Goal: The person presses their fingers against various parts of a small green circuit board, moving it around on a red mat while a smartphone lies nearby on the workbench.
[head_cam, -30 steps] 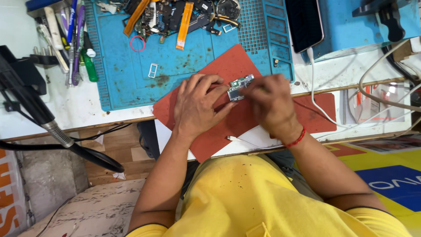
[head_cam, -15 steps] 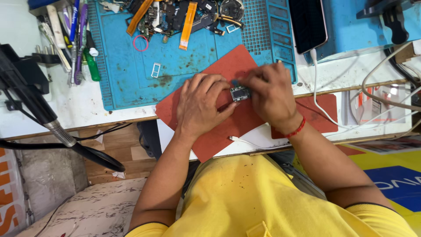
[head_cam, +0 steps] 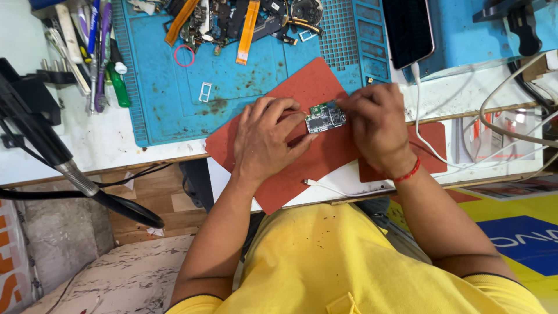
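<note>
A small green circuit board (head_cam: 325, 118) with metal shields is held between both hands over a red mat (head_cam: 302, 99). My left hand (head_cam: 268, 138) grips its left edge with the fingertips. My right hand (head_cam: 375, 125), with a red thread band at the wrist, pinches the board's right end. The board lies flat, component side up.
A blue work mat (head_cam: 232, 99) behind carries orange flex cables (head_cam: 247, 26), a pink ring (head_cam: 185, 56) and several small phone parts. Tools and a green bottle (head_cam: 119, 84) lie at the left. A dark phone (head_cam: 407, 29) with a white cable (head_cam: 424, 134) sits at the right. A black lamp arm (head_cam: 40, 145) crosses the left.
The board has turned from tilted on edge to lying flat between the fingers. Both hands stay together over the red mat.
</note>
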